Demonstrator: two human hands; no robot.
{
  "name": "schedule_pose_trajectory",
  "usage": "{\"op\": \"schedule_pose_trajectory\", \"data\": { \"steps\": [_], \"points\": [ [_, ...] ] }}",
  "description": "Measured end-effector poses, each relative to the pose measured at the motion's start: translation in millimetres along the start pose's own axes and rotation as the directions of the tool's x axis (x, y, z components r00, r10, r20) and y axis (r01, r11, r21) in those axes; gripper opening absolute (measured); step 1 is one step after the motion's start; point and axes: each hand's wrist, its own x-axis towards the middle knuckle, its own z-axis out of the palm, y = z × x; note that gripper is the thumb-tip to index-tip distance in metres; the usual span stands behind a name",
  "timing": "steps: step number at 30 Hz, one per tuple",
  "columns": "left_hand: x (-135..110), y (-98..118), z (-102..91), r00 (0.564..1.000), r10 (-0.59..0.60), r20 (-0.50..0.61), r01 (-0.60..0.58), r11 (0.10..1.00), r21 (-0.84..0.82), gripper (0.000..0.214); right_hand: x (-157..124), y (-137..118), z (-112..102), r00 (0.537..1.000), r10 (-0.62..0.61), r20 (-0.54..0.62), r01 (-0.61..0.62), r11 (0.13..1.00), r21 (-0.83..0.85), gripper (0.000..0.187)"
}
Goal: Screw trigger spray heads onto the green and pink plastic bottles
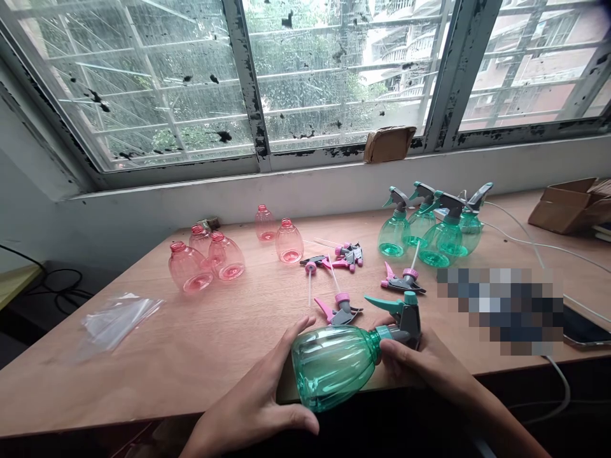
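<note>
A green spray bottle (334, 366) with a grey and teal trigger head lies on its side in the air at the table's front edge. My right hand (420, 362) is closed around its neck and head, thumb on the collar. Cupped about the bottle's base is my left hand (267, 381), thumb below and fingers above; some fingers are hidden behind the bottle. Just beyond it lies a pink and grey trigger sprayer (341, 308) with its tube pointing up. Another pink trigger sprayer (405, 280) rests to the right, and several more sprayers (348, 254) lie further back.
Several pink bottles without heads (191, 267) stand at the left and middle. Several green spray bottles (442, 238) stand at the back right. Clear plastic bags (121, 318) lie at left. A cardboard box (566, 203), white cables, a phone (587, 327) and a pixelated patch are at right.
</note>
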Motion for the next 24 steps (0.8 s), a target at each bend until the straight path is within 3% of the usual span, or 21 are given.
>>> {"op": "schedule_pose_trajectory", "data": {
  "steps": [6,12,17,22,24],
  "points": [
    [-0.8,2.5,0.8,0.997,-0.065,-0.041,0.067,0.996,0.050,0.109,-0.6,-1.5,1.9,1.000,-0.004,-0.011,0.004,0.999,0.032,0.047],
    [-0.8,3.6,3.6,0.996,-0.056,-0.063,0.058,0.997,0.044,0.104,-1.0,-2.2,2.4,1.000,-0.011,-0.020,0.012,0.999,0.035,0.046],
    [-0.5,2.0,1.6,0.999,-0.041,-0.032,0.043,0.998,0.052,0.118,-0.3,0.5,0.6,1.000,0.005,-0.014,-0.004,1.000,0.010,0.046],
    [-2.8,-1.8,-1.6,0.999,-0.029,-0.024,0.029,1.000,-0.008,0.087,0.7,2.4,-0.1,1.000,0.002,0.000,-0.002,1.000,0.006,0.045],
    [-3.7,-2.0,-0.8,0.998,-0.048,-0.031,0.048,0.999,-0.016,0.087,0.8,2.4,-0.1,1.000,0.005,0.002,-0.005,1.000,0.009,0.044]
  ]
}}
